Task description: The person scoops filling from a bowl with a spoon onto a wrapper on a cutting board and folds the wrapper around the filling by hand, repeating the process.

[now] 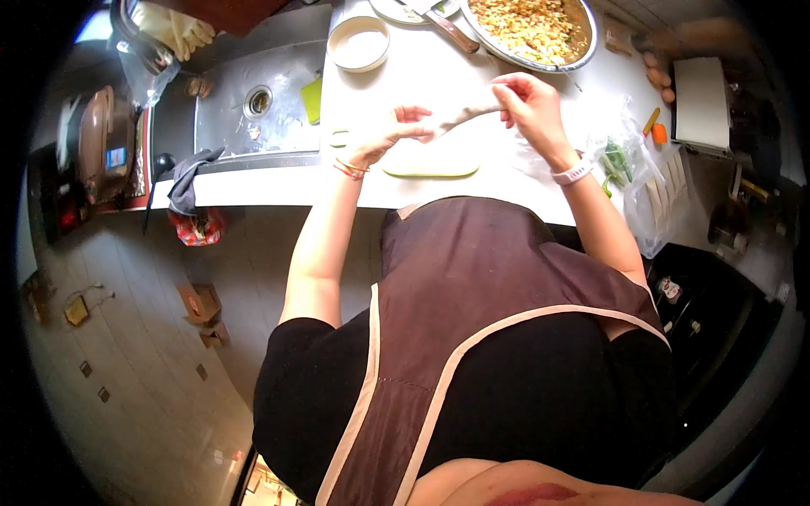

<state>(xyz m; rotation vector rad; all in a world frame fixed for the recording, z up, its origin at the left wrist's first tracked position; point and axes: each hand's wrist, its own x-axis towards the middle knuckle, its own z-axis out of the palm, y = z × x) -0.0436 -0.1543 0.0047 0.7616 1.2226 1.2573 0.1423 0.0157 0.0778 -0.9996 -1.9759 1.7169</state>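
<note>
Between my two hands stretches a thin, pale, floppy strip (469, 114), perhaps a sheet of dough seen nearly edge-on; its exact kind is hard to make out. My right hand (527, 105) pinches its right end between thumb and fingertips. At its left end is my left hand (395, 133), thumb and fingers curled around it, partly washed out by glare. Below both hands lies a pale cutting board (432, 169) with a green edge, near the counter's front.
Behind my hands stand a large metal bowl (591, 44) of chopped filling, a small white bowl (360, 67), and a knife (454, 32) across a plate. The sink (228, 135) is left. Plastic bags (654, 198) with green vegetables and several eggs (656, 76) are right.
</note>
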